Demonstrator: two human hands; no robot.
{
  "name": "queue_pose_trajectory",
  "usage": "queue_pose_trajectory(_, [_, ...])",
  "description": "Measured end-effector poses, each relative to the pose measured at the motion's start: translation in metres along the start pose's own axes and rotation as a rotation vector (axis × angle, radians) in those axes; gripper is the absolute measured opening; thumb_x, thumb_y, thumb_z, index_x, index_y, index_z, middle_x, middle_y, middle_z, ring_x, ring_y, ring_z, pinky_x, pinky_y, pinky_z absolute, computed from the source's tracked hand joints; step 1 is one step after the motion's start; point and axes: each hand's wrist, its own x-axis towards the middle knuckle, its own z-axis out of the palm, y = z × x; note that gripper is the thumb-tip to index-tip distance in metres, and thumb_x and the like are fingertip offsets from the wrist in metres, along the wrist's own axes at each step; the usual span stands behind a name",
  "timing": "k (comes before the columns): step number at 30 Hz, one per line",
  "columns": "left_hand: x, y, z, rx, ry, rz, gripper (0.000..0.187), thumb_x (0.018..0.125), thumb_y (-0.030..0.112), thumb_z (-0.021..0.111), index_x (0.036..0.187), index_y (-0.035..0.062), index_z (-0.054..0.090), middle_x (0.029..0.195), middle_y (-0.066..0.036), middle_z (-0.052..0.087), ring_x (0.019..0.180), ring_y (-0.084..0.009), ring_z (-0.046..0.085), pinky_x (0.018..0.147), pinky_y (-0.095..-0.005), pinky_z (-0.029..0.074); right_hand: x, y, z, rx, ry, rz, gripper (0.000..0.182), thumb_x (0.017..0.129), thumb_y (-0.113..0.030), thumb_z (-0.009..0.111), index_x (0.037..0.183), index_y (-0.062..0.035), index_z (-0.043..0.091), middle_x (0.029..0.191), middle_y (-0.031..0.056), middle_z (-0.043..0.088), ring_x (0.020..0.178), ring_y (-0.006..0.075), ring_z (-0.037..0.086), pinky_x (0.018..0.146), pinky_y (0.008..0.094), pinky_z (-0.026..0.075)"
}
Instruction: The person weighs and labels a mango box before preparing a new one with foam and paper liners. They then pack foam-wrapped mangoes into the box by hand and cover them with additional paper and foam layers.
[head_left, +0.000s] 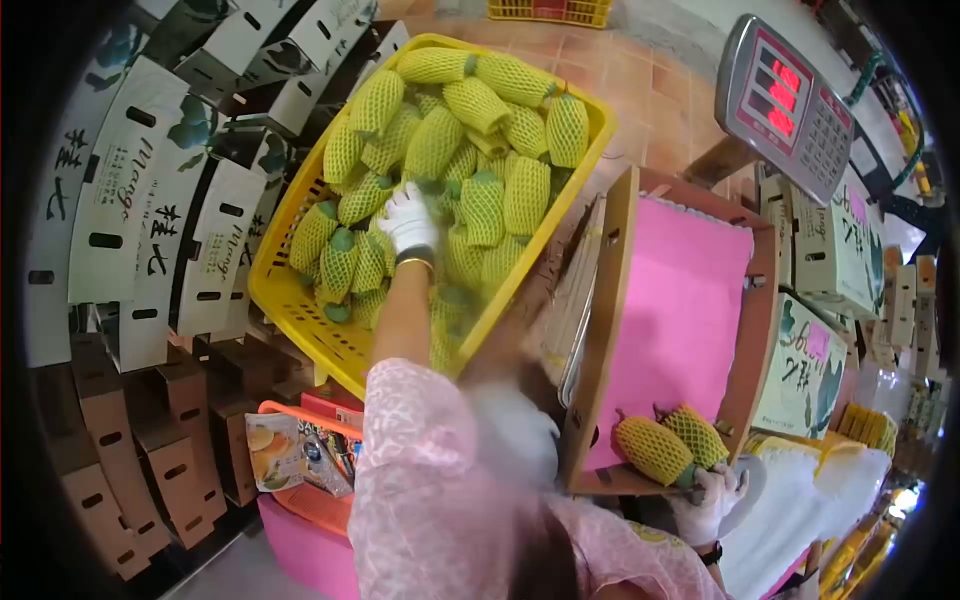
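Many mangoes in yellow-green foam nets [433, 142] fill a yellow plastic basket [602, 125]. My left hand [408, 218], in a white glove, lies over the netted fruit near the middle, its fingers slightly apart and nothing clearly gripped. To the right stands an open cardboard box [607, 330] lined with pink paper [680, 300]. Two netted mangoes lie in its near end, one in front [655, 450] and one behind it [694, 434]. My right hand [708, 498], also gloved, is curled at that corner with its fingers against the lower end of the mangoes.
A scale display [785, 108] with red digits stands beyond the box. Printed mango cartons are stacked at the left [130, 190] and right [800, 368]. An orange-rimmed basket with packets [300, 452] sits at the lower left. White foam sheets [800, 500] lie at the lower right.
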Motion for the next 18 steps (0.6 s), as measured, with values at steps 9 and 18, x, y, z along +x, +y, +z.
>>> queue_pose_trajectory(9, [-0.058,-0.048,-0.085,-1.519,0.074,-0.126,0.051,0.074,0.017,0.067,0.117,0.0014,0.044,0.102,-0.012,0.057,0.087,-0.0192,0.053,0.079,-0.0347,0.045,0.007,-0.015,0.010,0.101,0.205,-0.014,0.058,0.048,-0.036,0.080,0.095,-0.0133,0.055,0.092,0.0067,0.054,0.096,0.0278,0.049,0.093,0.0499,0.028])
queue_pose_trajectory(18, [-0.252,-0.021,-0.252,-1.984,-0.465,0.403,0.037,0.080,0.033,0.059,0.106,0.0077,0.052,0.103,-0.007,0.057,0.097,-0.0200,0.055,0.084,-0.0363,0.046,0.033,-0.018,-0.076,0.704,0.383,-0.103,0.058,0.066,-0.015,0.074,0.116,-0.0019,0.046,0.114,0.0125,0.048,0.106,0.0232,0.048,0.088,0.0329,0.040])
